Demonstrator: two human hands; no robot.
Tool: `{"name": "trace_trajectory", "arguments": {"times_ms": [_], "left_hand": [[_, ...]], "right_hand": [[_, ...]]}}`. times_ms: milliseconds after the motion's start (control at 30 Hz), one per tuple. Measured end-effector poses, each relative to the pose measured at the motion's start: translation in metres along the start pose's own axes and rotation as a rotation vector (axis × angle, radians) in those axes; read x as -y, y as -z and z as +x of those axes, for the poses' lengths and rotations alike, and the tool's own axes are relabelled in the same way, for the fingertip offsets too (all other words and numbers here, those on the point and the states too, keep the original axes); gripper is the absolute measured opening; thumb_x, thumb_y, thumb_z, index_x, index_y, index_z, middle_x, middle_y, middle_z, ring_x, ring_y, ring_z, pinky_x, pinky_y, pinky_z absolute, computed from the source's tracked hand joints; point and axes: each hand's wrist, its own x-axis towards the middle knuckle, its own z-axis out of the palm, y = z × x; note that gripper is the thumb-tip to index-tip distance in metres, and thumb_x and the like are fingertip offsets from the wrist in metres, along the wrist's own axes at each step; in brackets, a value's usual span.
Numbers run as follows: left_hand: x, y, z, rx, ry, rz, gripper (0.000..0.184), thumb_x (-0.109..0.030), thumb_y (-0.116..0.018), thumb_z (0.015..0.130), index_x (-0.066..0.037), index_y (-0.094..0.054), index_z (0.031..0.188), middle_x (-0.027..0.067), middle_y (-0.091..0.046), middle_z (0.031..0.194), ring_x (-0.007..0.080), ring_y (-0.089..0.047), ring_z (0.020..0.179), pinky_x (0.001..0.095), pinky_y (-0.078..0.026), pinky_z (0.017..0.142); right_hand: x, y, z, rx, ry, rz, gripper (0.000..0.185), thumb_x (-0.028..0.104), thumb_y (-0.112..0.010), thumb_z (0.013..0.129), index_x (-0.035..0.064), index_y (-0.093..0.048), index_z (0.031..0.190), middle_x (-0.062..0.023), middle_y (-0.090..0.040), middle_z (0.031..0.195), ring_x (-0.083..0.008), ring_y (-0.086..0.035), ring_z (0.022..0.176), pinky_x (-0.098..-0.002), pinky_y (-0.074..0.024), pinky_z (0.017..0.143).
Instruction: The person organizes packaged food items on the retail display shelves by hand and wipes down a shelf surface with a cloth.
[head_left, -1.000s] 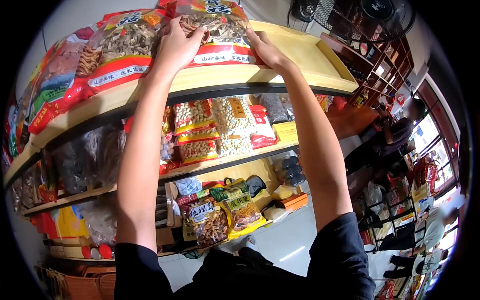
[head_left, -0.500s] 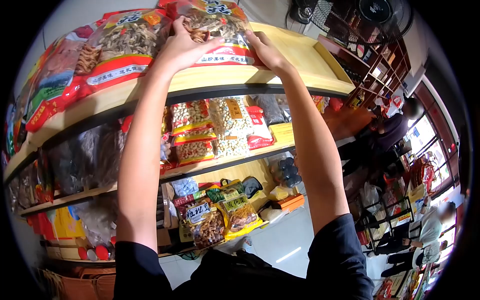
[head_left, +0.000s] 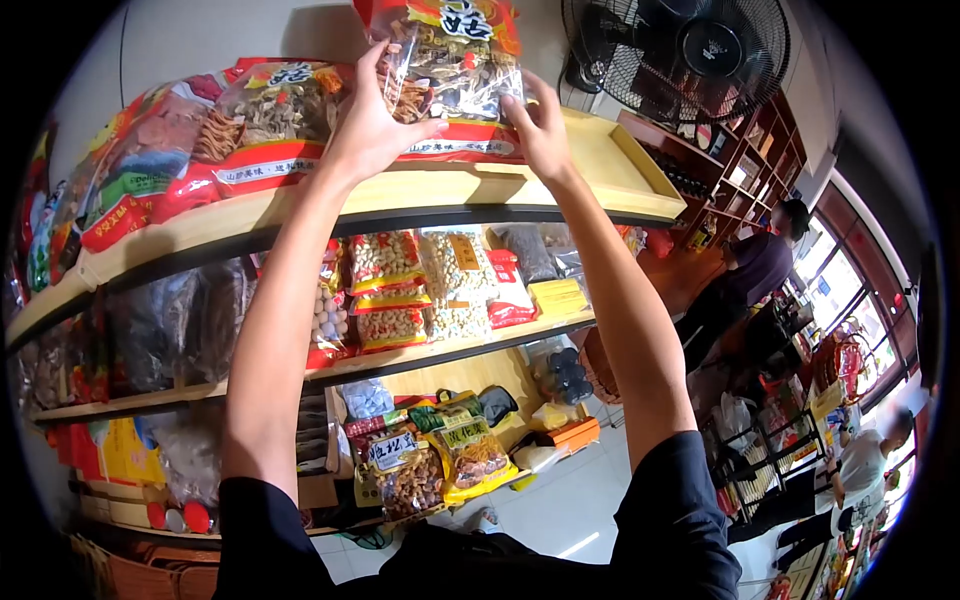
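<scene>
On the top shelf (head_left: 610,200), a red-and-clear bag of dried mushrooms (head_left: 465,80) stands upright between my two hands. My left hand (head_left: 365,130) grips its left side, thumb across the front and fingers at the edge. My right hand (head_left: 540,130) holds the right side, with the thumb on the front and the other fingers behind. The bag's white lower band is partly covered by my left thumb. Left of it leans a similar mushroom bag (head_left: 275,115), close to my left wrist.
More packaged bags (head_left: 140,170) lean at the shelf's left end. Lower shelves hold nut bags (head_left: 385,260) and yellow dried-food packs (head_left: 470,450). A black fan (head_left: 710,50) stands behind at the right. Two people, one in a dark top (head_left: 765,260), stand at the far right.
The mushroom bag between my hands has been raised more upright, and both hands are still on it. The view has shifted, showing more of the fan.
</scene>
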Motion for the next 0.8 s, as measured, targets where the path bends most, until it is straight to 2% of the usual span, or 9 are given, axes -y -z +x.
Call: {"name": "trace_trajectory", "arguments": {"times_ms": [67,200,267,333,400,467,600,700,800], "left_hand": [[-0.016,0.008,-0.009,-0.045,-0.069,-0.135,0.097,-0.017,-0.083,0.067,-0.001,-0.018,0.138,0.0203,-0.045,0.125,0.0264,-0.050,0.114,0.0358,-0.043,0.099],[-0.037,0.022,-0.040,-0.127,-0.230,-0.156,0.102,-0.009,-0.084,0.061,-0.004,-0.018,0.138,0.0220,-0.035,0.129,0.0291,-0.049,0.115,0.0379,-0.047,0.098],[-0.047,0.028,-0.065,-0.089,-0.220,-0.230,0.104,-0.006,-0.084,0.059,-0.005,-0.018,0.139,0.0212,-0.037,0.129,0.0290,-0.049,0.115,0.0400,-0.049,0.094],[-0.056,0.034,-0.099,-0.032,-0.114,-0.274,0.106,-0.005,-0.084,0.059,-0.005,-0.016,0.140,0.0208,-0.040,0.128,0.0288,-0.049,0.115,0.0404,-0.048,0.094],[-0.061,0.043,-0.135,-0.038,-0.294,0.036,0.109,-0.006,-0.086,0.058,-0.003,-0.014,0.140,0.0207,-0.042,0.126,0.0297,-0.048,0.116,0.0409,-0.046,0.094],[-0.062,0.035,-0.178,-0.055,-0.302,-0.061,0.104,-0.020,-0.090,0.055,-0.005,-0.027,0.137,0.0215,-0.049,0.121,0.0294,-0.057,0.102,0.0416,-0.048,0.085],[-0.067,0.034,-0.247,0.095,-0.400,-0.017,0.107,-0.021,-0.089,0.055,-0.012,-0.021,0.138,0.0215,-0.047,0.122,0.0316,-0.056,0.102,0.0449,-0.047,0.084],[-0.073,0.036,-0.288,0.195,-0.199,-0.316,0.104,-0.017,-0.087,0.059,-0.013,-0.018,0.137,0.0240,-0.040,0.131,0.0365,-0.049,0.113,0.0485,-0.041,0.094],[-0.088,0.027,-0.335,-0.147,0.501,-0.915,0.099,-0.052,-0.067,0.078,-0.008,-0.010,0.145,0.0193,-0.028,0.143,0.0323,-0.035,0.129,0.0499,-0.030,0.105]], "right_hand": [[0.035,0.012,-0.002,0.069,-0.068,0.016,0.061,0.028,-0.063,0.087,0.0059,-0.035,0.136,-0.0186,-0.031,0.134,-0.0161,-0.055,0.078,-0.0268,-0.0482,0.055],[0.064,0.030,-0.011,0.143,-0.052,0.079,0.093,0.042,-0.069,0.079,0.0126,-0.010,0.145,-0.0236,-0.030,0.137,-0.0273,-0.055,0.102,-0.0392,-0.0468,0.086],[0.074,0.034,-0.032,0.280,-0.172,0.269,0.101,0.048,-0.069,0.077,0.0138,-0.005,0.147,-0.0263,-0.027,0.141,-0.0326,-0.045,0.120,-0.0431,-0.0373,0.100],[0.066,0.043,-0.062,0.361,-0.231,0.146,0.123,0.064,-0.071,0.065,0.0013,-0.002,0.145,-0.0267,-0.019,0.146,-0.0339,-0.022,0.136,-0.0426,-0.0222,0.111],[0.100,0.040,-0.108,0.393,-0.339,0.239,0.127,0.066,-0.072,0.062,-0.0006,-0.004,0.145,-0.0209,-0.021,0.147,-0.0293,-0.022,0.136,-0.0408,-0.0202,0.111],[0.111,0.041,-0.158,0.408,-0.420,0.297,0.128,0.066,-0.075,0.059,-0.0004,-0.008,0.145,-0.0162,-0.026,0.145,-0.0262,-0.025,0.135,-0.0399,-0.0221,0.110],[0.115,0.039,-0.254,0.348,-0.593,0.524,0.122,0.045,-0.089,0.051,0.0018,-0.019,0.141,-0.0085,-0.036,0.140,-0.0214,-0.034,0.129,-0.0395,-0.0282,0.107],[0.118,0.029,-0.315,0.156,-0.704,0.633,0.119,0.027,-0.093,0.047,0.0028,-0.023,0.140,-0.0076,-0.041,0.136,-0.0200,-0.038,0.125,-0.0383,-0.0299,0.106],[0.125,0.019,-0.360,0.077,-0.713,0.609,0.109,0.011,-0.092,0.048,0.0016,-0.030,0.137,-0.0078,-0.043,0.134,-0.0193,-0.040,0.124,-0.0359,-0.0297,0.106]]}}
